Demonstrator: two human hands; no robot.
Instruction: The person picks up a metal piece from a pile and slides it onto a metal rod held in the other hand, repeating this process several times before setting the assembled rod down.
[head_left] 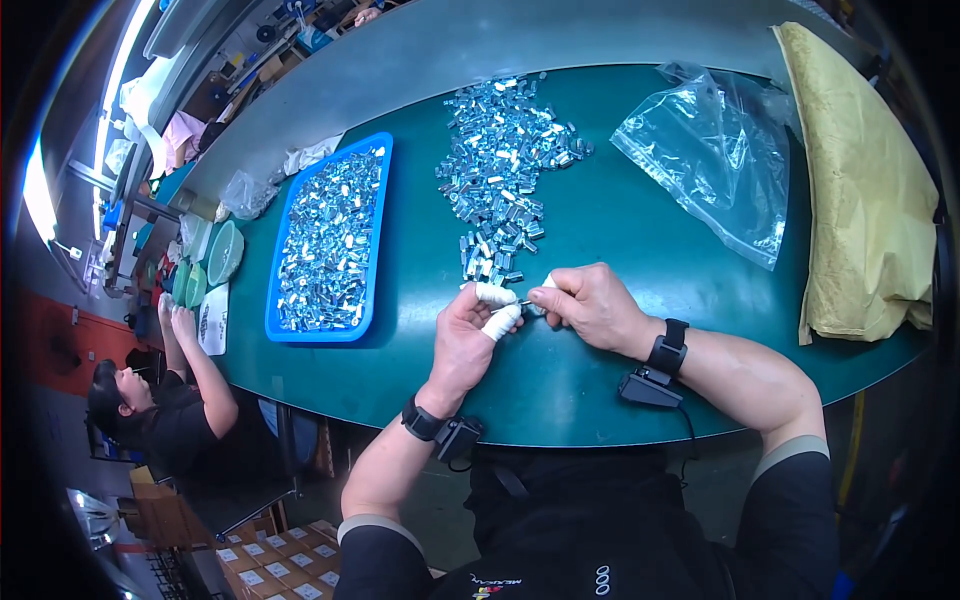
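1. Small shiny metal part (527, 303) sits pinched between both hands over the dark green table mat (600, 360), near centre, just at 6 o'clock of the loose heap of small silver metal parts (503, 160).
2. Left hand (466, 335): closed on the part, thumb and forefinger wrapped in white tape. Right hand (592, 305): closed, fingertips meeting the part from 3 o'clock. Whether a second piece is in the right hand, cannot tell.
3. Judgement: step in hand is fitting or checking one part, mid-handling. Next move calls for a fine, steady pinch; the part is tiny and would slip easily.
4. Blue rectangular plastic tray (372, 270) filled with similar parts lies at 9 o'clock.
5. Crumpled clear plastic bag (715, 150) at 2 o'clock; beyond it, a yellowish padded sack (870, 200).
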